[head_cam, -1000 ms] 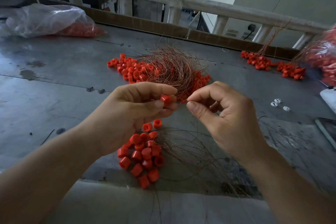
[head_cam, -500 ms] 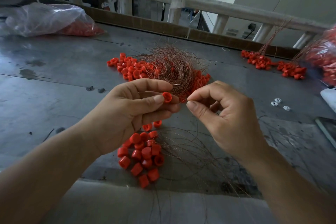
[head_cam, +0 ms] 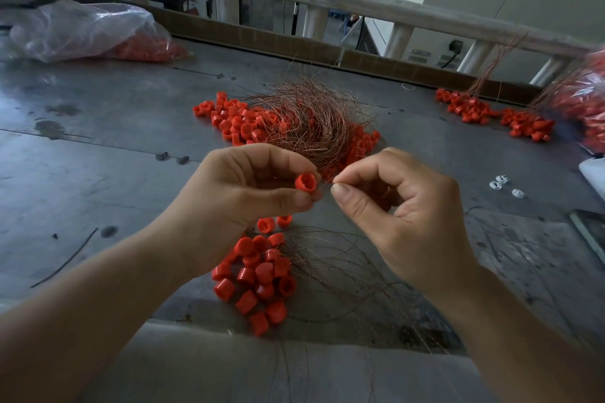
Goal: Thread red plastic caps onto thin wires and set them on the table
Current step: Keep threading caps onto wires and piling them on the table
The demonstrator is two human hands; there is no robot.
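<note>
Since the red cap (head_cam: 306,181) sits mid-frame with its open mouth facing the camera, pinched between thumb and fingertips of the left hand (head_cam: 242,196), I'd hold it dead steady. Let the right hand (head_cam: 402,206), thumb and forefinger squeezed on the thin wire (head_cam: 325,184), do the feeding. Grip near the tip, that stuff looks floppy. Caps are smooth stubby plastic cups. Just above, the coppery wire heap (head_cam: 314,121) looks springy and tangled, and the table (head_cam: 98,173) is dull scuffed metal.

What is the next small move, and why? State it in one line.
Probably ease the wire pinched in the right hand leftward into the red cap: the left hand holds it, open mouth showing, and the wire tip sits just beside it, seemingly not yet through.
</note>
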